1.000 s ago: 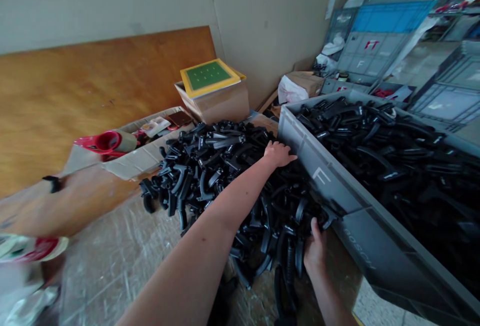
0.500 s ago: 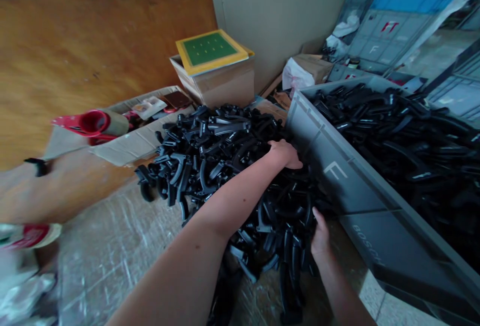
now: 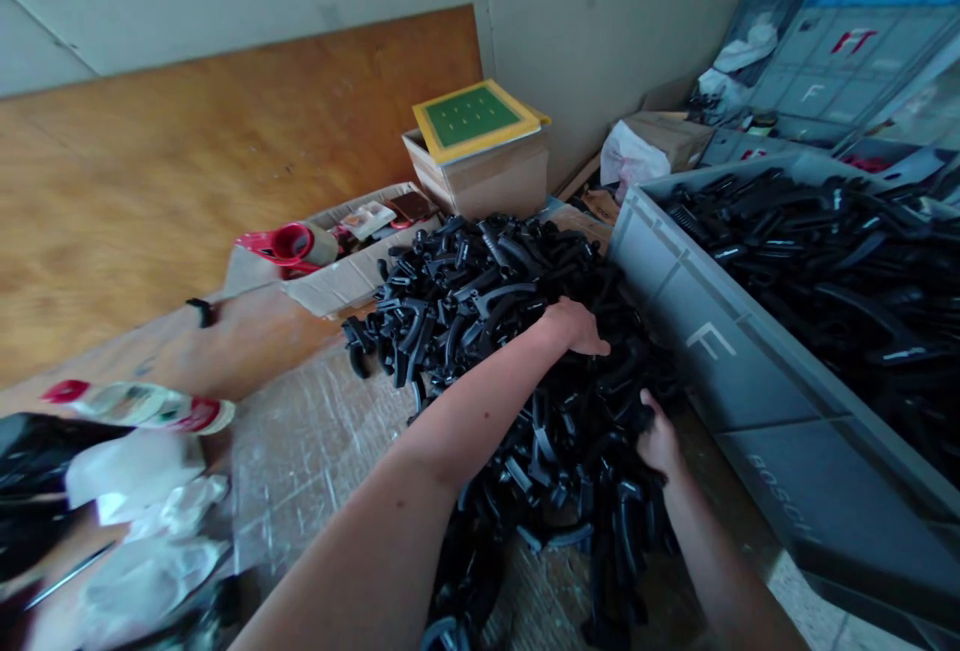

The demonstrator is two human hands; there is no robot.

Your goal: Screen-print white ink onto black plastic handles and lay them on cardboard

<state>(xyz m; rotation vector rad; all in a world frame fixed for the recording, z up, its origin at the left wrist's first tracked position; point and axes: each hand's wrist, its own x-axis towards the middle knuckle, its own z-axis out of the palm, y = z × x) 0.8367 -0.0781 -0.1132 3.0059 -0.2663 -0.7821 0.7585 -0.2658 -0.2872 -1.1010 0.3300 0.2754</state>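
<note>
A heap of black curved plastic parts [image 3: 480, 301] lies on the table, spilling toward its front edge. My left hand [image 3: 576, 327] reaches across onto the right side of the heap, palm down, its thumb spread away and its fingertips partly hidden among the parts. Lower on the right edge, my right hand [image 3: 660, 441] rests against the parts with its thumb raised and apart; its other fingers are mostly hidden. Neither hand shows a clear grip on a single part. Beside the heap, a grey crate [image 3: 712, 341] holds many similar black parts.
Behind the heap stands a cardboard box [image 3: 495, 176] with a green-and-yellow board [image 3: 480, 121] on top. An open carton [image 3: 330, 281] holds red items and tape. At left lie a bottle [image 3: 150, 405] and plastic bags [image 3: 142, 471]. Stacked crates [image 3: 832, 61] stand back right.
The view has swung left, so the scene sits further right and the bottle and bags show more. Both hands remain at the heap's right side, where some parts have shifted.
</note>
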